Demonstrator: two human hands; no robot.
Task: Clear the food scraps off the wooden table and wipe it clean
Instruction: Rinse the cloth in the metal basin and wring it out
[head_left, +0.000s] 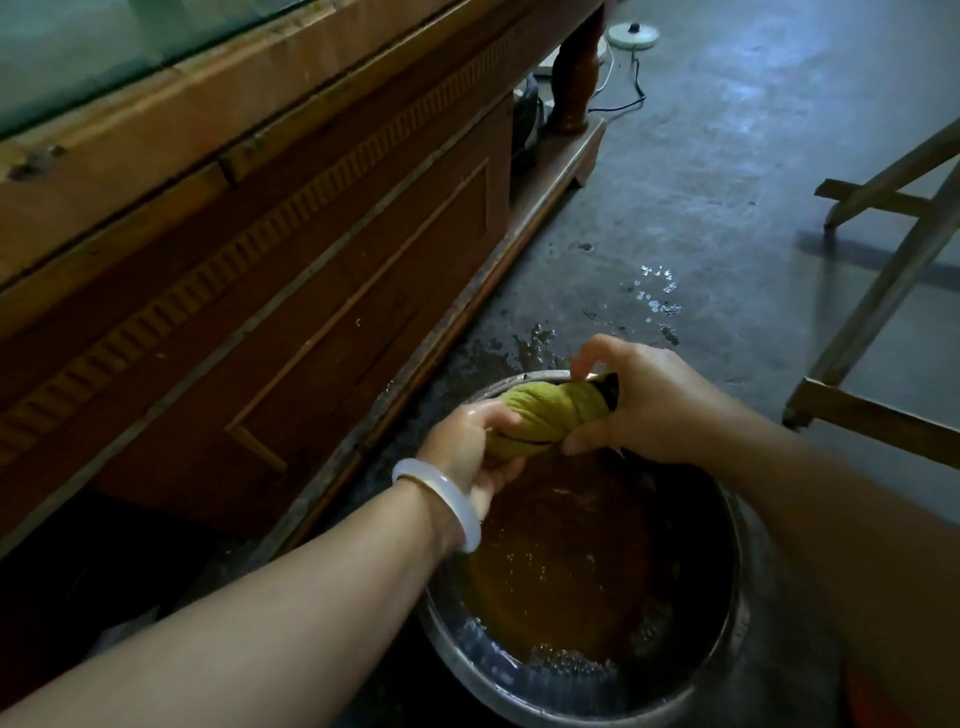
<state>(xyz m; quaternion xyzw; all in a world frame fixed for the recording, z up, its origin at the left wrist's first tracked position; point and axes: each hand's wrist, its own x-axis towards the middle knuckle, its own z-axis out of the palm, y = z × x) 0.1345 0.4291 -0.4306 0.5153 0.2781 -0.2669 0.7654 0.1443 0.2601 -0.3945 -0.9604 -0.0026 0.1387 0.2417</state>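
Both hands are clamped on a twisted yellow-green rag (550, 415) — left hand (470, 447) gripping one end, right hand (644, 400) the other — right above a metal basin (727, 519) of brownish water on the wet floor (701, 208), beside a wooden cabinet (260, 260).

Twisted yellow-green cloth (553, 415) above murky basin (727, 525).

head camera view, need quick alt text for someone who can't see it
Two bare hands, left hand and right hand, twist a wet yellow-green cloth above a round metal basin of murky brown water on a dark concrete floor. A brown wooden cabinet stands to the left, with water splashes on the floor beyond.
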